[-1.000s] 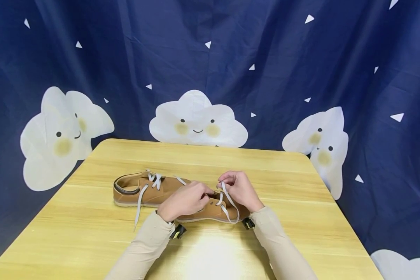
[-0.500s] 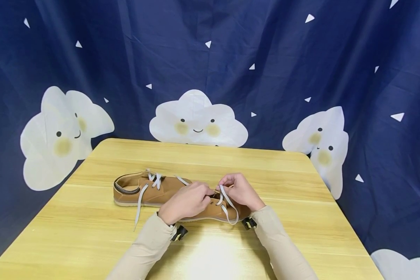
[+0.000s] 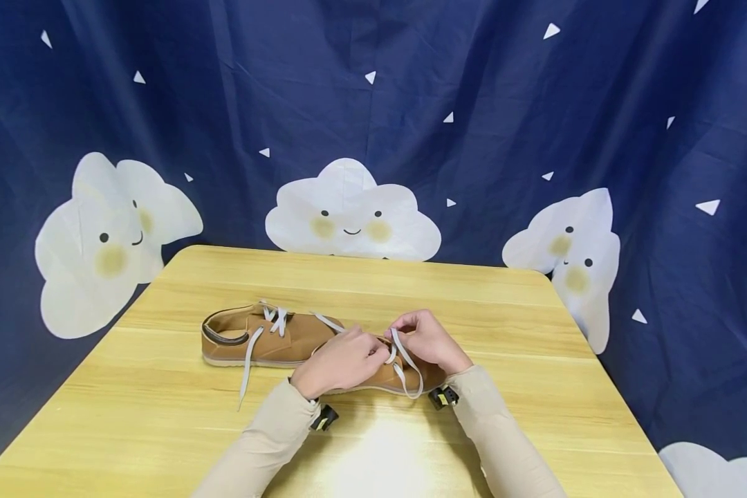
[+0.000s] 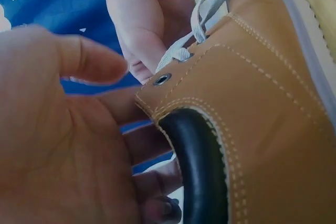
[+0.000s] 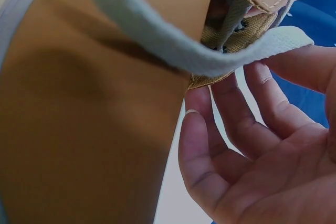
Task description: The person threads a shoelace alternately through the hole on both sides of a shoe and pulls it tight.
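A brown shoe [image 3: 382,379] with a pale shoelace [image 3: 417,377] lies under both hands. My left hand [image 3: 342,360] is at its ankle opening. In the left wrist view, the left fingers [image 4: 126,103] reach behind the edge by the top eyelet [image 4: 162,80], with the thumb [image 4: 97,64] apart from the leather. On the far side of the lacing, my right hand [image 3: 429,342] pinches the shoelace; the right wrist view has the lace [image 5: 210,61] looping across the toe to its fingertips. The tongue [image 5: 239,38] shows between the eyelet flaps. The fingertips' exact contact is partly hidden.
A second brown shoe [image 3: 286,342] stands behind and to the left, its loose lace [image 3: 247,366] hanging onto the wooden table [image 3: 162,429]. Another lace end [image 3: 326,321] lies over its toe. A dark blue curtain [image 3: 373,124] with clouds hangs behind the table.
My left hand has moved right along the shoe, closer to the right hand, and now covers more of the opening. The right hand has dipped slightly, still holding the lace.
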Demonstrator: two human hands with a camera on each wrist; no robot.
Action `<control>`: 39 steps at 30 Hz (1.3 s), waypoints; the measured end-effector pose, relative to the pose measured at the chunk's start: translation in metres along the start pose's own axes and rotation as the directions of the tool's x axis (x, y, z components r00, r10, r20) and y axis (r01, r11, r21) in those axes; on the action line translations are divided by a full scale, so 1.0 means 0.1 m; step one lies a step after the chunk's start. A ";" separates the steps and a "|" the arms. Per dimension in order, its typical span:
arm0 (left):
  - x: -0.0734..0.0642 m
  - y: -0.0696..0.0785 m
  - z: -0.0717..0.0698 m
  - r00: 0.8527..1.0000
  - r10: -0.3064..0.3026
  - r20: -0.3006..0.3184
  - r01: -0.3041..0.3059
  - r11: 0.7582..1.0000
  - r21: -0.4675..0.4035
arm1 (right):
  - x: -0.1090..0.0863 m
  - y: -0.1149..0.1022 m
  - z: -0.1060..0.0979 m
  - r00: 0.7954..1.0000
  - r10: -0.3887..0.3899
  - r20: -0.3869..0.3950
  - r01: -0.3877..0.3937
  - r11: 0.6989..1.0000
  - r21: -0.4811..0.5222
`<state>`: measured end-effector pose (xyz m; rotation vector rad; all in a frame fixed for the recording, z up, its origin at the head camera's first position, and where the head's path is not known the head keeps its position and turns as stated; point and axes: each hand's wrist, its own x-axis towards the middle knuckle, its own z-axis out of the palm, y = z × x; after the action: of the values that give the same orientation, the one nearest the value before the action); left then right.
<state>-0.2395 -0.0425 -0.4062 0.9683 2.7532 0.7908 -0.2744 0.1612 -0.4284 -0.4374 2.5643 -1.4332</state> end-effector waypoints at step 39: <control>-0.25 0.38 -0.35 0.994 0.027 -0.102 -0.035 0.996 -0.077 | -0.06 0.21 -0.53 0.881 -0.036 0.472 0.171 0.954 -0.245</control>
<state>-0.2086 -0.0482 -0.3581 0.9841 2.7735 0.9710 -0.2877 0.2161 -0.4181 -0.8581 2.3671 -0.8470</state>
